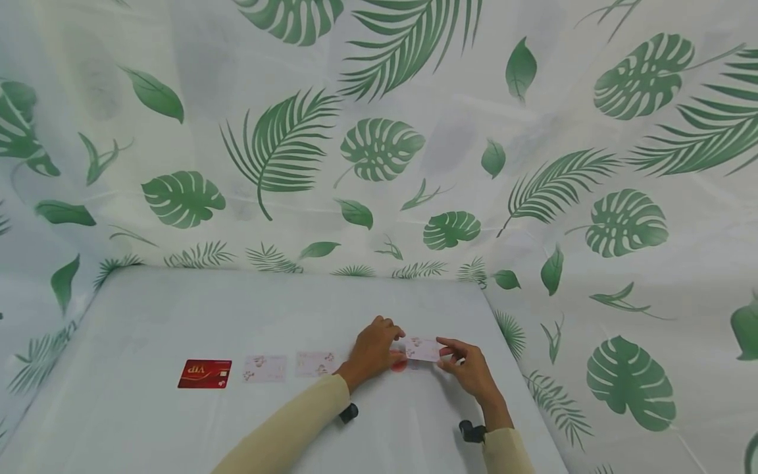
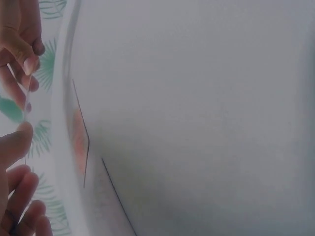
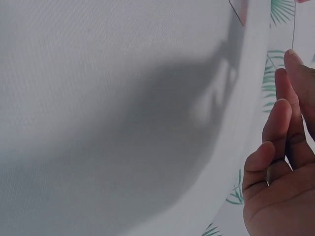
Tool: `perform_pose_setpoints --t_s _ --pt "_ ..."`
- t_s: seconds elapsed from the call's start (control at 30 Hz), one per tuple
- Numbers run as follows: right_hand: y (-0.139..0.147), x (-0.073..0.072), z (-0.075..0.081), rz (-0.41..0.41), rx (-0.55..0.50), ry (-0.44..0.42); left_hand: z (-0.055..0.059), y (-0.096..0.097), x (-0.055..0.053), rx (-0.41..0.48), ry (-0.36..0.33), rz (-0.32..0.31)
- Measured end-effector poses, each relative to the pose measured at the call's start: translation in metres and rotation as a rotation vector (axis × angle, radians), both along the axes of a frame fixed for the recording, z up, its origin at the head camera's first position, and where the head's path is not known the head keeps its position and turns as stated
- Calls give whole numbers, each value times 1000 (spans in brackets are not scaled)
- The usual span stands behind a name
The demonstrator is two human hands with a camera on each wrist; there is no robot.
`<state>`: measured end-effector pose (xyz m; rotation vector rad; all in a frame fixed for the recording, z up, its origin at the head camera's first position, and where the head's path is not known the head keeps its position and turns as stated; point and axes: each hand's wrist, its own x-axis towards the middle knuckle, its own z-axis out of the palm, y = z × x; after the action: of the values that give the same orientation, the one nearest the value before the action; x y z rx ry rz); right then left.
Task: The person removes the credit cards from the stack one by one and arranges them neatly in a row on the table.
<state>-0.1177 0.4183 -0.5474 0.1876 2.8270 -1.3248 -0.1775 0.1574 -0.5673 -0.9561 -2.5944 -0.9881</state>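
A pale pink-and-white patterned card [image 1: 422, 349] is held up between both hands, above the right part of the table. My left hand [image 1: 374, 347] pinches its left edge, and my right hand [image 1: 472, 372] pinches its right edge between thumb and fingers. Seen edge-on in the left wrist view, the card is a thin line between the two hands. Below it lies a card with a red patch [image 1: 399, 365], partly covered by the left hand and the held card. To the left are two pale patterned cards, one nearer [image 1: 315, 363] and one farther [image 1: 264, 368].
A red VIP card [image 1: 204, 374] lies at the left end of the row, its lettering upside down. The white table [image 1: 148, 316] meets a leaf-printed curtain [image 1: 379, 217] at the back and sides. Black wrist cameras sit below both hands.
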Motion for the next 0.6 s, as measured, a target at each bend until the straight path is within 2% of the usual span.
perform_pose_setpoints --t_s 0.3,0.6 --pt "8 6 -3 -56 30 -28 -3 14 3 -21 -16 5" --pt "16 12 -4 -103 36 -55 1 22 10 -19 -46 -24"
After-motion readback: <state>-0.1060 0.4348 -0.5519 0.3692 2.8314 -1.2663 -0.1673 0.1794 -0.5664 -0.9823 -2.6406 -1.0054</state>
